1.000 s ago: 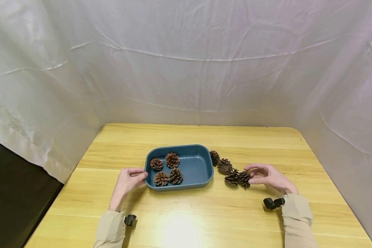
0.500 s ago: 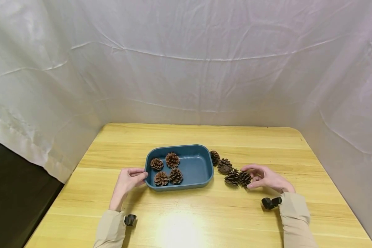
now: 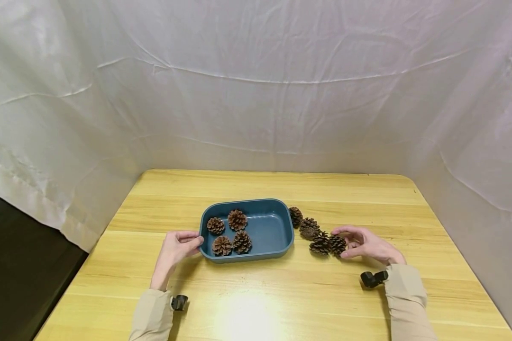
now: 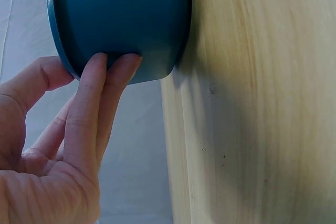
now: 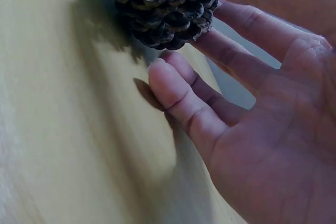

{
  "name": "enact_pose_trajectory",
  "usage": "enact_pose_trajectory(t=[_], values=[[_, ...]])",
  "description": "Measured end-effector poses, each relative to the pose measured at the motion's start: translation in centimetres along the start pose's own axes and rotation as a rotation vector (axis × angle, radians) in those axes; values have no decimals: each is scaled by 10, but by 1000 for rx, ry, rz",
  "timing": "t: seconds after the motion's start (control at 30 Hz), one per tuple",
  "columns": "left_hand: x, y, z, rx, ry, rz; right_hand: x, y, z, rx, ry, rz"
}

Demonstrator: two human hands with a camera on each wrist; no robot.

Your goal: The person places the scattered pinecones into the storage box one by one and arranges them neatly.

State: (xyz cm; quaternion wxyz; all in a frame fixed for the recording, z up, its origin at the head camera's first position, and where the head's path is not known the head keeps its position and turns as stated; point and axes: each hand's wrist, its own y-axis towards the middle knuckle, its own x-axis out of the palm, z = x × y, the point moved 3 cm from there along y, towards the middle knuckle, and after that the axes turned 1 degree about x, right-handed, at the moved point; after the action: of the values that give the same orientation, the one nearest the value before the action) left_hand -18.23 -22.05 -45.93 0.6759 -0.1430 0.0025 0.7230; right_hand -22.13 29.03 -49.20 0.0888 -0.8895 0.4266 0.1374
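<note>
From here I see a yellow, wood-grained rectangular desk (image 3: 315,303) with rounded far corners, wrinkled whitish fabric sheeting (image 3: 256,113) around it, a black surface (image 3: 21,270) at lower left

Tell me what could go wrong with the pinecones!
The right hand is around the end pinecone, which seems to touch the next pinecone. Lifting it might catch that one and drag it along.

The left hand grips one end of the blue tray. If that hand tugged or tilted it, the four pinecones inside might roll about, since nothing is holding them down.
</note>
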Motion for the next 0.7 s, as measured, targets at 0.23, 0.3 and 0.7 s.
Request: enact_pose_trajectory(t=[0.23, 0.3, 0.7], values=[[0, 1, 0, 3, -1, 0, -2, -2, 4, 26, 13, 15], [0, 1, 0, 3, 0, 1, -2, -2, 4, 21, 14, 13], [0, 1, -1, -14, 4, 10, -3, -2, 4, 7, -18, 4]])
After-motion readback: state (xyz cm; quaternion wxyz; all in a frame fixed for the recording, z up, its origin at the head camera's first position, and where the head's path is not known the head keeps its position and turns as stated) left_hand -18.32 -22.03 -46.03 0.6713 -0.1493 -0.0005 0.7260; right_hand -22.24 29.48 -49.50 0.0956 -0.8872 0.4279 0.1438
